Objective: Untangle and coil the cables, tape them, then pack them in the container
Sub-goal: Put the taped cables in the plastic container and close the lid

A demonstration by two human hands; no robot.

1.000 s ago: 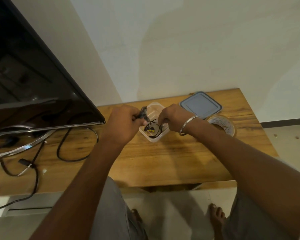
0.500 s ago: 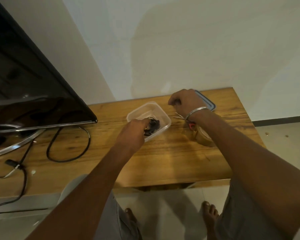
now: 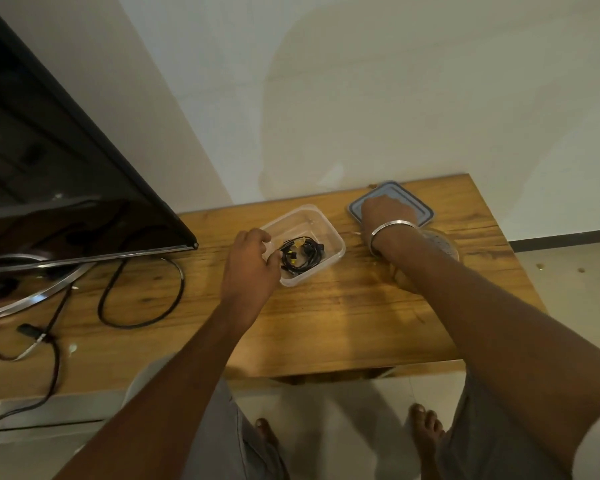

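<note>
My left hand (image 3: pixel 248 268) curls loosely, holding nothing, at the clear plastic container (image 3: pixel 329 233) of coiled black cables (image 3: pixel 300 254); my right hand (image 3: pixel 387 213) lies flat on the grey-blue lid (image 3: pixel 420 209) by the wooden table's (image 3: pixel 326 317) far edge.

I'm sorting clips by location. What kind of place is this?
Probably a home living room: a flat-screen TV stands on a low wooden table against a plain wall, and the person's bare feet show on the tiled floor.
</note>
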